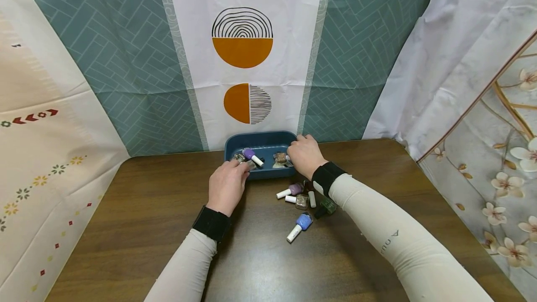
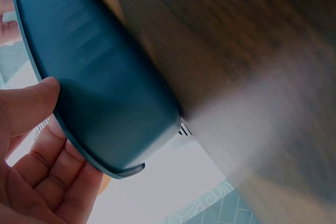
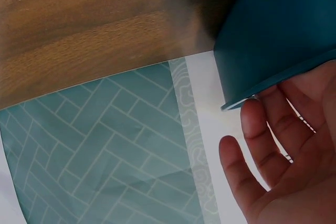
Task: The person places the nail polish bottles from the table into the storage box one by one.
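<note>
A blue tray stands against the table's back edge, with several small bottles in it, one a purple bottle with a white cap. At its front left corner, my left hand grips the rim; in the left wrist view the left hand has its thumb on the tray and fingers curled below the rim. My right hand reaches over the right end. In the right wrist view, the right hand has loosely bent, spread fingers by the tray; its thumb is hidden.
In front of the tray's right half, several bottles lie on the wooden table: a mauve bottle, a glittery bottle, a dark green bottle under my right forearm, and a blue bottle nearest me. Patterned cloth hangs behind.
</note>
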A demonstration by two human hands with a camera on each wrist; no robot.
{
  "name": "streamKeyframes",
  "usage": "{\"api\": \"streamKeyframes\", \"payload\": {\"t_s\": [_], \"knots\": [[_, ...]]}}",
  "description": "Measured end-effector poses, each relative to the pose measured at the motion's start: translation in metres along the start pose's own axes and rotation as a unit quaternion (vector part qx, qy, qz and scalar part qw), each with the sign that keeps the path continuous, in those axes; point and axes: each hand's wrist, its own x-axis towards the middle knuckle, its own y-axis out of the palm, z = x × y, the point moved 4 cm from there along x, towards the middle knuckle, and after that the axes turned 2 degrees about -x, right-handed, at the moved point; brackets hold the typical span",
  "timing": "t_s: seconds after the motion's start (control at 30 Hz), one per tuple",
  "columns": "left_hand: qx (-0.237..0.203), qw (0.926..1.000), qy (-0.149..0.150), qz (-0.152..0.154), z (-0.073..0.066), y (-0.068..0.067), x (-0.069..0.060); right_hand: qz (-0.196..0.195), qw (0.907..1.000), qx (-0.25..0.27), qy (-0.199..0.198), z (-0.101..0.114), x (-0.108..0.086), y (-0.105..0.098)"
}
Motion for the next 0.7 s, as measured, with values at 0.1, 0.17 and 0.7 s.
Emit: {"api": "streamKeyframes", "payload": {"t_s": [0.1,0.17,0.7], "knots": [[-0.001,1.0000,-0.001,0.001,0.0000,-0.0002,-0.0001,0.002,1.0000,-0.003,0.000,-0.0004,0.0003,-0.0001],[-0.001,1.0000,-0.001,0.001,-0.0001,-0.0001,0.0000,0.001,1.0000,-0.003,0.000,-0.0006,0.0003,-0.0002],[-0.004,0.9999,-0.009,0.010,-0.0006,-0.0001,0.0001,0.003,1.0000,-0.009,-0.003,-0.0006,0.0004,0.0012]]}}
